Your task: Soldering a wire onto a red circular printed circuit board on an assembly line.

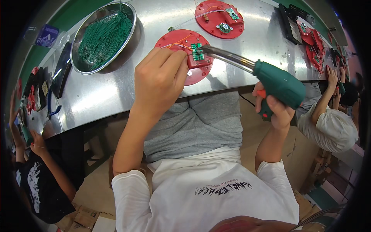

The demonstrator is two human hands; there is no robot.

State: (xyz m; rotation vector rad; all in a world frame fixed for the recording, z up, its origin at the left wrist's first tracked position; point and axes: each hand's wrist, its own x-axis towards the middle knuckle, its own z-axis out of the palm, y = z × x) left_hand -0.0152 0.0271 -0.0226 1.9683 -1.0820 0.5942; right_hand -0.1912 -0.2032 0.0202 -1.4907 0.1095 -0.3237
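A round red plastic housing lies on the metal table in front of me, with a green circuit board and thin orange and white wires on it. My left hand rests over the housing's left side, its fingers pinched together close to the board. What they pinch is hidden. In my right hand is a green soldering gun with red buttons, gripped by its handle. Its long metal barrel reaches left, and the dark tip is at the board's upper right edge; whether it touches, I cannot tell.
A steel bowl full of green wires stands at the back left. Behind the housing lies a second red housing with a small speaker. Blue-handled pliers are at the left edge. Co-workers sit on both sides.
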